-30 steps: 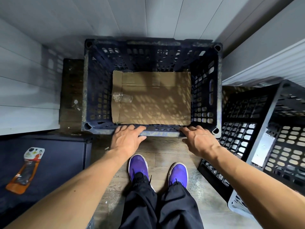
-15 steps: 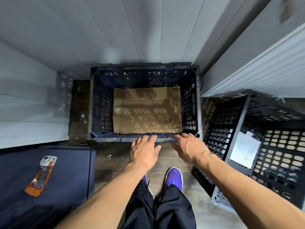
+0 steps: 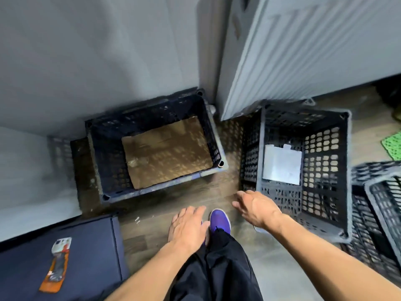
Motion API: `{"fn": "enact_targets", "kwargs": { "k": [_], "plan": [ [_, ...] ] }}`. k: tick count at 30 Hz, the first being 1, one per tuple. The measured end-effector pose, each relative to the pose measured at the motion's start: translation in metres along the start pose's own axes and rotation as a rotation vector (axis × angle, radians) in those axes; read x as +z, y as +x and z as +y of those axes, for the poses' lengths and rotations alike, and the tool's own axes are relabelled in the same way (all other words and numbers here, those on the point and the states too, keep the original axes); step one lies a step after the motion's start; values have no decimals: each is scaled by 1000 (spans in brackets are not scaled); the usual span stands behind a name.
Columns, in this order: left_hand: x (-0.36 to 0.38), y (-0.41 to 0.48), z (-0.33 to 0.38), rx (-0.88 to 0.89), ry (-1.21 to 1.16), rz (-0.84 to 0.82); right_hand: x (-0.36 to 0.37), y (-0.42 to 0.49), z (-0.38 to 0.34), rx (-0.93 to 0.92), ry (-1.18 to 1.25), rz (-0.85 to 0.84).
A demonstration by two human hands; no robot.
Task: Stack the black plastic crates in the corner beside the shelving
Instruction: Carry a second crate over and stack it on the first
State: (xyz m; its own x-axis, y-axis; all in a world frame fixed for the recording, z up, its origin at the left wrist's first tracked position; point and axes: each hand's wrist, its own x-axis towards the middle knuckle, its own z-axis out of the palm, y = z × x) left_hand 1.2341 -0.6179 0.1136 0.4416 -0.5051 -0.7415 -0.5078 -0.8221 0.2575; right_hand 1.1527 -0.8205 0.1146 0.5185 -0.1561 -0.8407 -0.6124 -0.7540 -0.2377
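Reaching toward the tipped crate (image 3: 303,166) on the floor by the white shelving (image 3: 303,51), the right hand (image 3: 258,208) has its fingers spread wide and holds nothing; the left hand (image 3: 188,227) is open and empty too. Its stiff holed plastic looks light, so grab two facing rims. I count three black crates: this one, the cardboard-lined crate (image 3: 152,148) in the corner, and another crate (image 3: 382,192) at the right edge

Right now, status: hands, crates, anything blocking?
Left hand and right hand both open, empty. Crate with cardboard down in corner. Second crate on the floor by right hand, not stacked. Floor between them clear.
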Motion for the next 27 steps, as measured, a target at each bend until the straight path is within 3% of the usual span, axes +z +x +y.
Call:
{"fn": "enact_targets", "kwargs": {
  "k": [14,27],
  "plan": [
    [-35,-34,65,280,221,-5,49,-119,48,224,325,139],
    [-7,2,141,253,255,-45,40,-115,138,269,410,202]
  ]
}}
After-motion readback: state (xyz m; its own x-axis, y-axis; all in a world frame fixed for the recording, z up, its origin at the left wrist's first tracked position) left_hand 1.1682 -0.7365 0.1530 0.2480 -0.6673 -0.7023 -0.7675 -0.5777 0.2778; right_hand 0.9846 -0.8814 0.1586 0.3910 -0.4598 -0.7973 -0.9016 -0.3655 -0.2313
